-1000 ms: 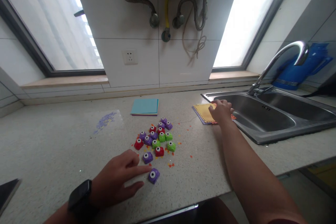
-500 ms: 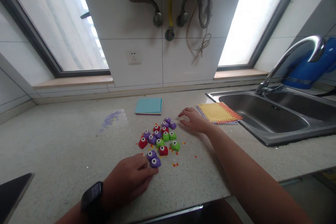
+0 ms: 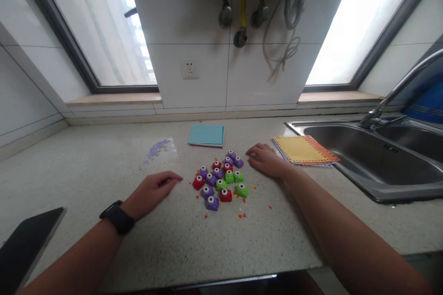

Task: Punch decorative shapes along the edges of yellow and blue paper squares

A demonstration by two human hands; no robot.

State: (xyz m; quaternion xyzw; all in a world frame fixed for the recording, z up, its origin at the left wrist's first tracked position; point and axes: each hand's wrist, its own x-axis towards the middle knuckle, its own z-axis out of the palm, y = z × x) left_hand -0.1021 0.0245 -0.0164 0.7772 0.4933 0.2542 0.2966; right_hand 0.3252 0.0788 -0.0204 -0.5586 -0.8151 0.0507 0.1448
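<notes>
Several small paper punches lie bunched on the speckled counter: purple (image 3: 212,203), red (image 3: 226,195) and green (image 3: 242,190), each with a white button bearing a dark shape. My left hand (image 3: 154,192), a watch on its wrist, is left of the bunch, apart from it. Its fingers stretch toward the punches and hold nothing visible. To the right of the bunch, my right hand (image 3: 266,160) rests on the counter, open with loosely bent fingers. It lies between the purple punches and a stack of yellow and orange sheets with punched edges (image 3: 299,148).
A stack of blue sheets (image 3: 206,135) lies behind the punches. Purple paper bits (image 3: 158,150) are heaped at the left; orange scraps (image 3: 242,215) are scattered near the punches. A steel sink (image 3: 346,152) with a faucet is at right, a black panel (image 3: 29,244) at lower left.
My left hand has drawn away from the two front purple punches, to the left and back. Those punches now sit closer to the rest. My right hand stays nearly in place; the view has shifted.
</notes>
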